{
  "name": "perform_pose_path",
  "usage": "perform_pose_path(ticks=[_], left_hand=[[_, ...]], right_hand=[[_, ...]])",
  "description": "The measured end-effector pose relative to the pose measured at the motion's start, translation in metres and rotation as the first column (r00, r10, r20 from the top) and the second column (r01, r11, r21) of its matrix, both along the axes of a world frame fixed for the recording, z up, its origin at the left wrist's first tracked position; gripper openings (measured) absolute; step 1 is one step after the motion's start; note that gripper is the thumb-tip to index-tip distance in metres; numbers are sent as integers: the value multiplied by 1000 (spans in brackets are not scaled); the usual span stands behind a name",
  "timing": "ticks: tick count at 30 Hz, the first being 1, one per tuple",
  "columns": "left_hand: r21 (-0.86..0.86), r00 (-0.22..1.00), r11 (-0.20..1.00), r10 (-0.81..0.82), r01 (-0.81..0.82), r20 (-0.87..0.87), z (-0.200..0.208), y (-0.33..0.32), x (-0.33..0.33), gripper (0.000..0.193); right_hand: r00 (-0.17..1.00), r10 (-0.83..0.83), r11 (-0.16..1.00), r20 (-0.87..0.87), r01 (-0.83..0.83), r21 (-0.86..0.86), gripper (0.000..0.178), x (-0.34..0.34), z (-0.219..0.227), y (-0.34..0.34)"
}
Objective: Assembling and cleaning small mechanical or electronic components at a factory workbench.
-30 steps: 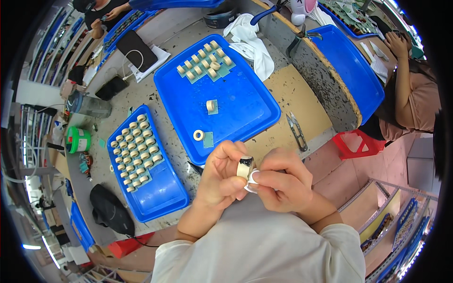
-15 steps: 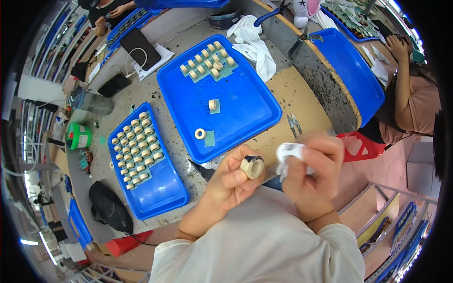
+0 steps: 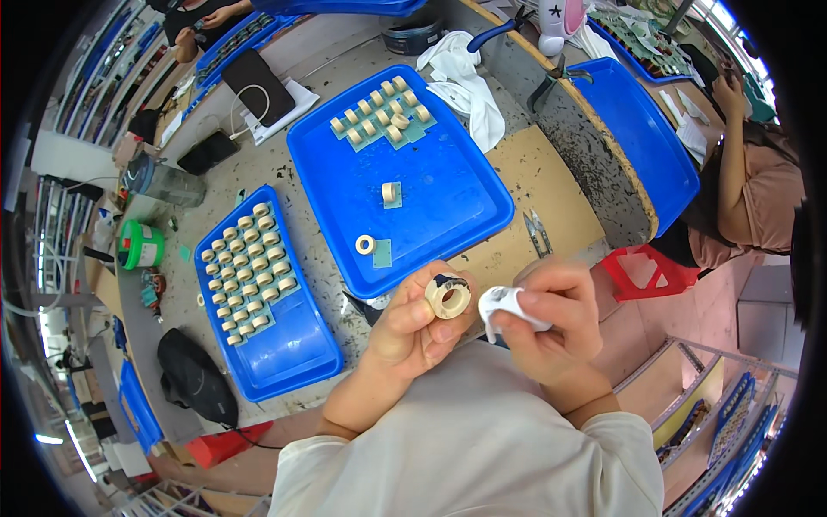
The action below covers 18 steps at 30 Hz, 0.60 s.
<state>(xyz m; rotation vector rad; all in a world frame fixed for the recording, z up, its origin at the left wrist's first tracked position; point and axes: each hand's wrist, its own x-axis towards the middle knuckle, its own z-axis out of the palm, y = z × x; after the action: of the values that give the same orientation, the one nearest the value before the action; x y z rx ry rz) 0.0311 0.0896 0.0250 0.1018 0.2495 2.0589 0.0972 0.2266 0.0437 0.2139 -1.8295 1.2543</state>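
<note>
Between the fingers and thumb of my left hand [image 3: 415, 323] is a cream-coloured ring [image 3: 449, 298] with a dark patch on its upper rim; its hole faces up toward me. My right hand [image 3: 560, 320] pinches a white cloth [image 3: 506, 304] just to the right of the ring, a small gap apart from it. Beyond my hands lies the large blue tray [image 3: 448, 207]. Near its front edge are a loose cream ring [image 3: 365, 245] and a green square [image 3: 382, 253]. Another ring [image 3: 389, 192] stands on a green square farther in.
A smaller blue tray [image 3: 297, 362] on the left bears rows of cream rings. Snips [image 3: 538, 233] lie on cardboard [image 3: 564, 194] at the right. A black pouch [image 3: 196, 379], a green tub [image 3: 140, 245] and a white rag [image 3: 469, 99] are around. A co-worker [image 3: 749, 185] sits at right.
My right hand has come left and a little down with the cloth, closer to the ring. My left hand has shifted slightly left, and the ring is turned more upward.
</note>
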Motion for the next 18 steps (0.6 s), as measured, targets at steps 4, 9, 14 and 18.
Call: perform_pose_path(ticks=[4,9,14,18], left_hand=[[27,999,1000,14,-13,-45,4,1,1,33],[-1,994,1000,18,-18,-104,4,1,4,33],[-21,988,999,34,-38,-148,6,2,6,33],[-60,983,998,-12,1,-183,2,1,7,33]], right_hand=[[997,72,997,15,-71,-37,32,-3,-5,-6],[992,122,985,28,-118,-125,28,-4,-10,-9],[992,129,987,1,-129,-98,28,-2,-13,-9],[989,138,984,-52,-143,-109,28,-4,-14,-9]])
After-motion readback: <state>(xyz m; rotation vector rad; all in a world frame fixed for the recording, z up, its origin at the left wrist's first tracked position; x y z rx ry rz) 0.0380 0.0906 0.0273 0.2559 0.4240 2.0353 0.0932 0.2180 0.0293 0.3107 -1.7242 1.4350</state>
